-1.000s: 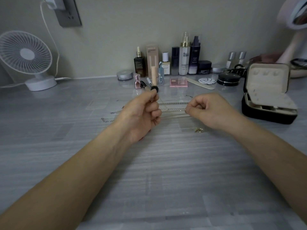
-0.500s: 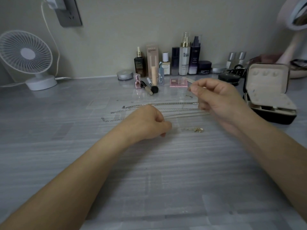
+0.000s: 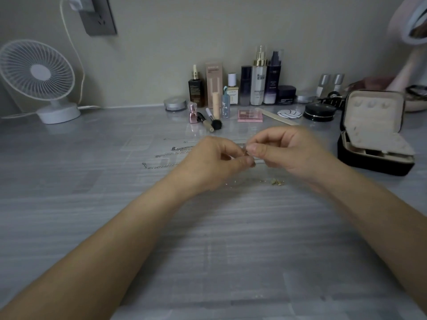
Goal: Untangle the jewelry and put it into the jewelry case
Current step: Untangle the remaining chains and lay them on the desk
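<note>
Nearest: gold piece (image 3: 276,181) on table (image 3: 208,239) at 6 o'clock of hands. Left hand (image 3: 212,162), right hand (image 3: 286,155) now meet, both pinching one chain (image 3: 250,155); half a second ago apart. Chains (image 3: 166,155) run 9-to-3. Case (image 3: 374,137) open, 3 o'clock.

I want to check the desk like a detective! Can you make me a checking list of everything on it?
Surface: grey streaked desk, bare near the camera.
Job's things: silver chains lie stretched out left of the hands; a small gold piece lies by the right wrist; jewelry case stands open at the right.
Clutter: cosmetic bottles, makeup brush, pink palette along the wall.
Hands: left hand and right hand meet, pinching something fine; too blurred to name.
Cables: white cord runs from wall socket toward the fan.
Surroundings: white desk fan, ring-light mirror.
</note>
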